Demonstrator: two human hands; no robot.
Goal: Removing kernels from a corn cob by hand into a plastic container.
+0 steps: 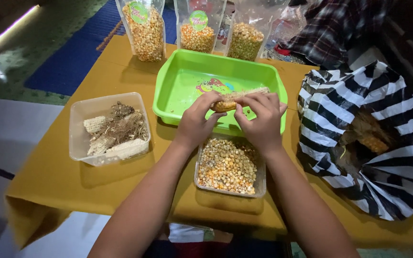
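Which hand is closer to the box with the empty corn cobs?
Left. The left hand grips the corn cob just right of the cob box; the right hand is farther right, holding the same cob.

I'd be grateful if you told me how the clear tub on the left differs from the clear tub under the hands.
The left tub holds stripped cobs and dry husk bits, while the near tub holds loose yellow kernels. The left tub looks deeper and squarer; the near tub looks shallower and narrower. The left tub stands apart from the hands; the near tub sits right under the left hand and right hand, which grip a corn cob. Both are clear plastic on the yellow table.
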